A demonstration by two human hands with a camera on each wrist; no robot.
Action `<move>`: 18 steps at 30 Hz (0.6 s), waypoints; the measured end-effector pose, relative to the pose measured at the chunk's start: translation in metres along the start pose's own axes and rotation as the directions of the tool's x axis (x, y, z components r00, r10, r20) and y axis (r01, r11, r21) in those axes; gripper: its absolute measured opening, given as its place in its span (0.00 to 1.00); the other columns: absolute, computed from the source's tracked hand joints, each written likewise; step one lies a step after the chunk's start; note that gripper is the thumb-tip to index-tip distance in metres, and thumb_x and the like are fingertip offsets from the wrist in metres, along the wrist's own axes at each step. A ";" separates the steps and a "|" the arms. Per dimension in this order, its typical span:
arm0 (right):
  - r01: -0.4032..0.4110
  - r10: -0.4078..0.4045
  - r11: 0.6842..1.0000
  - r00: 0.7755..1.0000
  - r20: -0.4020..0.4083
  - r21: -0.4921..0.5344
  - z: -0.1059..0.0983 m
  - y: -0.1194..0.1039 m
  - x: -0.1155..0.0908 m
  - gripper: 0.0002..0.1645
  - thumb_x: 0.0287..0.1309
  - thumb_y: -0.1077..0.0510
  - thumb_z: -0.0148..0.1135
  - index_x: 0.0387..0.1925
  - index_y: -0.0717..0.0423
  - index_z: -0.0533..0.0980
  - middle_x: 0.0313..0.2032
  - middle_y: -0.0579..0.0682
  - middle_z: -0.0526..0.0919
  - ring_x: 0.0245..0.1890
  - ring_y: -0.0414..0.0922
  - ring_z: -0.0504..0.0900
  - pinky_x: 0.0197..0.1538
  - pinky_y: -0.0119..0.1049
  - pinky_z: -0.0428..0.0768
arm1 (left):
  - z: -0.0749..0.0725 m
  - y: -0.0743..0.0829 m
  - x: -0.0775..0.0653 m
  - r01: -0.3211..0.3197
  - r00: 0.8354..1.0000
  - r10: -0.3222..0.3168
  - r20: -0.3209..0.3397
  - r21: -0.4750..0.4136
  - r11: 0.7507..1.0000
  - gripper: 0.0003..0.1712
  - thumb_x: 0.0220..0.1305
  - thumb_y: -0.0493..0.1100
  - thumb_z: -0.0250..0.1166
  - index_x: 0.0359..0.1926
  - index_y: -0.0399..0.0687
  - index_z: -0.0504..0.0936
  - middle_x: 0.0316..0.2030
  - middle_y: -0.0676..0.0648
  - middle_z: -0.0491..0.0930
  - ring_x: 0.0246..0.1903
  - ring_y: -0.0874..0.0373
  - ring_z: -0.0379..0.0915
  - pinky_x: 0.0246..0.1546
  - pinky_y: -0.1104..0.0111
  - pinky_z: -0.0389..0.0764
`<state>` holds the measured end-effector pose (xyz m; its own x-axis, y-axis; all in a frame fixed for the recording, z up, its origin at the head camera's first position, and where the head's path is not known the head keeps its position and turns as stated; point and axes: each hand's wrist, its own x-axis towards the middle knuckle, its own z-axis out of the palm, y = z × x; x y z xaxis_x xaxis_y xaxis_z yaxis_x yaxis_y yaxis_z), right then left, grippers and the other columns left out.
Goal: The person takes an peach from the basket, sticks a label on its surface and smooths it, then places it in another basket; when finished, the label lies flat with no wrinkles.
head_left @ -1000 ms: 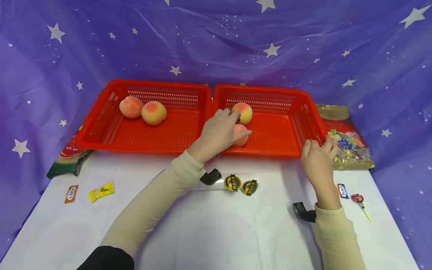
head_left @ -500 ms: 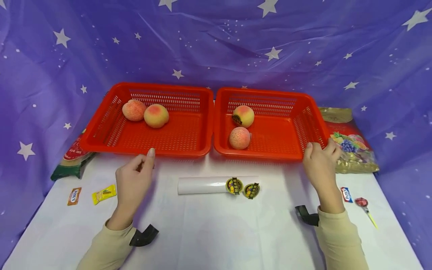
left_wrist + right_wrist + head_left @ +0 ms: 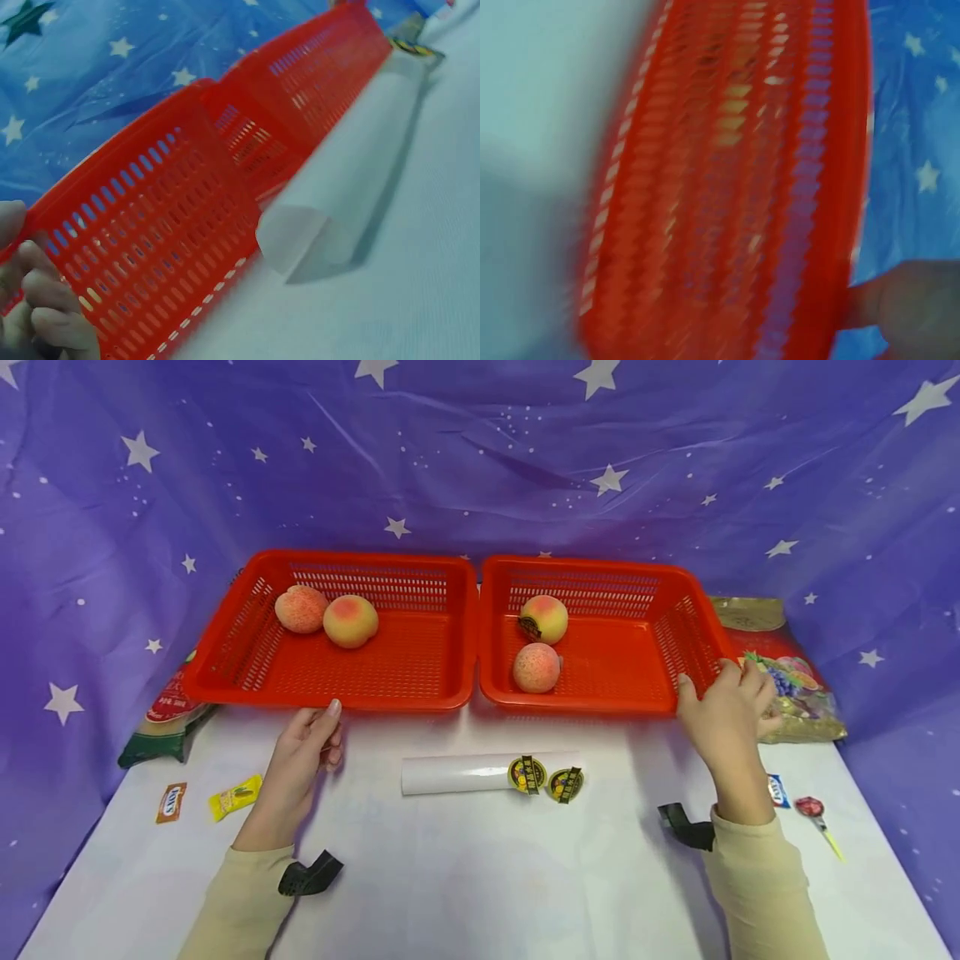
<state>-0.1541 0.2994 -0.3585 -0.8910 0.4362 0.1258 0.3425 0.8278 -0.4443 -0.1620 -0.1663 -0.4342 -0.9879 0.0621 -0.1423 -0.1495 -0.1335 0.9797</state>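
Observation:
Two red plastic baskets stand side by side. The left basket [image 3: 405, 693] holds two peaches, a redder peach [image 3: 301, 609] and a yellow-pink peach [image 3: 350, 621]. In the right basket [image 3: 615, 693] are a yellow-pink peach [image 3: 545, 619] bearing a dark label and a speckled peach [image 3: 537, 667]. My left hand [image 3: 296, 768] grips the front rim of the left basket, thumb on top and fingers curled below, as the left wrist view also shows. My right hand [image 3: 727, 735] is at the right basket's front right corner, fingers spread and loose, thumb [image 3: 919, 307] touching the rim.
A white roll [image 3: 453, 774] lies in front of the baskets, with two round labels [image 3: 565, 785] at its right end. Packaged bags [image 3: 168, 714] flank both baskets. Wrapped candies [image 3: 236, 797] lie at left, and a lollipop [image 3: 810, 807] at right.
My left hand has left the peaches in the right basket, swung left and taken hold of the left basket's front rim. My right hand's fingers have spread at the corner.

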 end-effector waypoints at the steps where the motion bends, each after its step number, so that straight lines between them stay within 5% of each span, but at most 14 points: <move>1: 0.022 -0.021 1.000 0.999 -0.044 0.013 0.000 -0.008 0.000 0.36 0.59 0.46 0.45 0.59 0.70 0.54 0.63 0.67 0.42 0.63 0.62 0.34 0.49 0.66 0.34 | 0.000 0.002 -0.001 -0.001 1.000 0.001 0.013 -0.048 0.999 0.15 0.62 0.51 0.53 0.32 0.45 0.62 0.20 0.52 0.63 0.15 0.61 0.58 0.14 0.69 0.58; 5: 0.212 -0.200 0.975 0.968 -0.154 0.065 -0.003 -0.063 -0.005 0.35 0.55 0.47 0.53 0.57 0.66 0.59 0.63 0.61 0.47 0.64 0.56 0.37 0.51 0.60 0.39 | -0.002 0.005 -0.002 -0.021 0.998 0.032 0.061 -0.169 0.985 0.15 0.65 0.50 0.48 0.27 0.46 0.60 0.18 0.52 0.60 0.15 0.60 0.51 0.18 0.64 0.47; 10: 0.455 -0.450 0.885 0.890 -0.066 0.100 0.005 -0.142 -0.006 0.31 0.53 0.46 0.56 0.54 0.60 0.63 0.61 0.57 0.55 0.62 0.54 0.46 0.50 0.55 0.49 | -0.005 -0.001 0.000 -0.034 0.995 0.054 0.079 -0.236 0.971 0.17 0.66 0.50 0.45 0.25 0.45 0.60 0.18 0.52 0.59 0.15 0.58 0.50 0.20 0.63 0.46; 13: 0.572 -0.580 0.809 0.814 0.023 0.135 0.021 -0.180 -0.001 0.28 0.53 0.47 0.57 0.52 0.58 0.65 0.58 0.54 0.61 0.59 0.53 0.53 0.52 0.51 0.54 | -0.004 -0.006 0.002 -0.045 0.995 0.066 0.078 -0.242 0.969 0.16 0.67 0.50 0.45 0.27 0.44 0.61 0.18 0.51 0.57 0.15 0.58 0.50 0.21 0.63 0.46; 18: 0.724 -0.752 0.659 0.644 0.140 0.204 0.054 -0.236 0.006 0.27 0.53 0.49 0.58 0.51 0.58 0.65 0.53 0.53 0.66 0.54 0.51 0.62 0.56 0.40 0.62 | -0.006 -0.012 0.005 -0.062 0.997 0.072 0.041 -0.210 0.976 0.18 0.66 0.52 0.47 0.24 0.46 0.59 0.17 0.50 0.55 0.16 0.59 0.51 0.22 0.63 0.47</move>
<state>-0.2567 0.0881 -0.3010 -0.8733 -0.3908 0.2910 -0.4806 0.7892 -0.3824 -0.1654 -0.1701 -0.4475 -0.9935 0.0929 -0.0651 -0.0932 -0.3415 0.9352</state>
